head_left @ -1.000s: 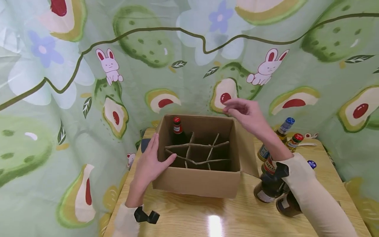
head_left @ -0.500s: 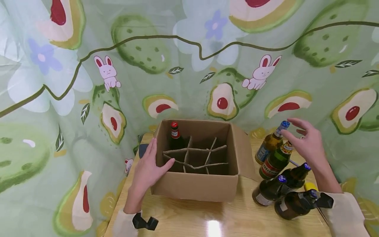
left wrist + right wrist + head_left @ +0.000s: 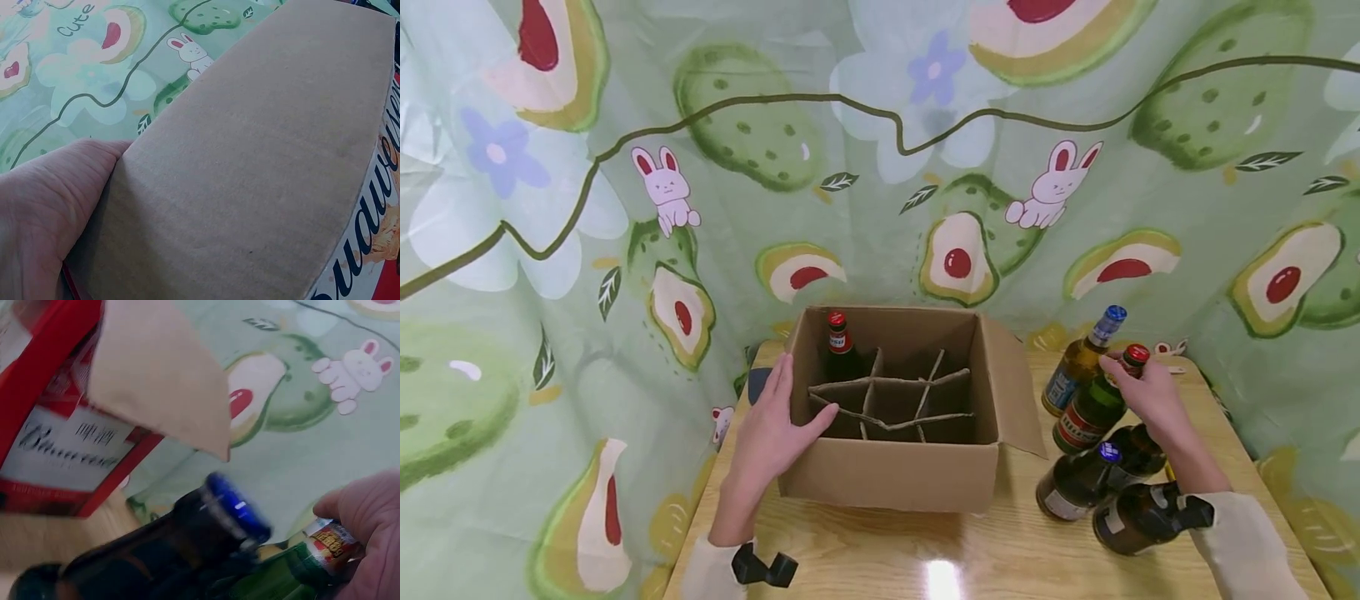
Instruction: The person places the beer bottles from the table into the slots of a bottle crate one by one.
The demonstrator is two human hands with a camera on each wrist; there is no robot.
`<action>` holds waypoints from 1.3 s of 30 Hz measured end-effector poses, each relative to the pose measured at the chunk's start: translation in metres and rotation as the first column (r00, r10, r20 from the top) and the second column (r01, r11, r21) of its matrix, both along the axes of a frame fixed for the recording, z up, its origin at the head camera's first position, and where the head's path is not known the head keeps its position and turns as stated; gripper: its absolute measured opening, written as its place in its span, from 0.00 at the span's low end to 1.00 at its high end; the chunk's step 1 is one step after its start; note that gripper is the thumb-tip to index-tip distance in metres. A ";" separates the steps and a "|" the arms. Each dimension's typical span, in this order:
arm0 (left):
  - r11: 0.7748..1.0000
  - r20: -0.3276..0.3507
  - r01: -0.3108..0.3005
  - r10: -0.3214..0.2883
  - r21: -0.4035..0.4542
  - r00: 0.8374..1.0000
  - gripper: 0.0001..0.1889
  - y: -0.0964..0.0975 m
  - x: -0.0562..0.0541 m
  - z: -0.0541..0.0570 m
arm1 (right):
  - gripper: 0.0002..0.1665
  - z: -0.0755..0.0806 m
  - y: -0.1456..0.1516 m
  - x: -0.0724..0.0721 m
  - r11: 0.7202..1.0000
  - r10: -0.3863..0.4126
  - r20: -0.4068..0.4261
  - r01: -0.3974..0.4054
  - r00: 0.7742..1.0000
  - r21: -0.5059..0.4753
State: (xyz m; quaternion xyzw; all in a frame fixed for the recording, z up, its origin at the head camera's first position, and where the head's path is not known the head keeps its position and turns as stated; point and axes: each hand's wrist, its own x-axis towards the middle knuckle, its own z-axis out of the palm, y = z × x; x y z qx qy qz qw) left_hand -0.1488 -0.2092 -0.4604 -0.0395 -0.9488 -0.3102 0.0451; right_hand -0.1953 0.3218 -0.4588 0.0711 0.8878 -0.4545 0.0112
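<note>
My right hand [image 3: 1152,393] grips the neck of a green beer bottle [image 3: 1088,417] with a red cap, which stands on the table to the right of the cardboard box [image 3: 891,475]. In the right wrist view, fingers curl over the bottle's neck label [image 3: 331,544]. My left hand [image 3: 771,429] rests on the box's front left corner, fingers straight along the left side and thumb over the front rim. Thin cardboard dividers [image 3: 891,381] split the inside of the box. One red-capped bottle [image 3: 840,346] stands in its back left compartment.
A blue-capped amber bottle [image 3: 1078,367] stands just behind the gripped one. Nearer me are several dark bottles, including one with a blue cap [image 3: 1075,483] and another [image 3: 1138,517] under my right wrist. The box's right flap [image 3: 1011,387] folds outward. A patterned cloth [image 3: 865,208] hangs behind the table.
My right hand has moved from above the box to the right and down, and has taken hold of the green bottle's neck. My left hand stays at the box corner.
</note>
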 end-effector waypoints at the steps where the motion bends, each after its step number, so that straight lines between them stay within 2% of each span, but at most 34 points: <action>1: 1.000 -0.001 -0.001 0.001 -0.001 1.000 0.60 0.000 0.000 0.000 | 0.35 -0.001 0.000 0.000 1.000 -0.008 0.021 0.008 1.000 0.013; 5: 1.000 -0.003 -0.002 0.002 0.001 1.000 0.60 0.000 0.000 0.001 | 0.32 0.001 0.002 -0.001 0.995 -0.016 0.101 0.006 0.995 0.102; 10: 1.000 -0.001 -0.005 0.005 0.003 1.000 0.59 0.000 0.000 0.003 | 0.42 0.005 0.003 -0.001 0.990 0.025 0.159 -0.047 0.987 0.135; 12: 1.000 0.000 -0.004 0.004 0.002 1.000 0.59 0.000 0.000 0.003 | 0.44 0.004 0.003 -0.001 0.987 0.040 0.147 -0.061 0.988 0.147; 22: 1.000 -0.007 -0.006 0.007 0.013 1.000 0.59 -0.002 0.000 0.001 | 0.41 -0.002 -0.006 -0.003 0.967 0.126 0.056 -0.135 0.990 0.218; 26: 1.000 -0.010 -0.003 0.003 0.010 1.000 0.59 -0.001 -0.001 0.001 | 0.43 -0.006 -0.007 -0.005 0.964 0.136 0.091 -0.153 0.987 0.219; 33: 1.000 -0.005 -0.001 0.001 0.007 1.000 0.58 0.000 -0.001 0.002 | 0.45 -0.011 -0.010 -0.007 0.972 0.183 0.131 -0.199 0.974 0.122; 36: 1.000 -0.003 -0.002 0.002 0.008 1.000 0.58 0.000 -0.001 0.002 | 0.43 -0.011 -0.011 -0.006 0.969 0.194 0.087 -0.205 0.977 0.136; 39: 1.000 0.003 -0.003 0.003 0.006 1.000 0.58 0.000 -0.001 0.001 | 0.38 -0.014 -0.014 -0.004 0.956 0.212 0.008 -0.209 0.977 0.207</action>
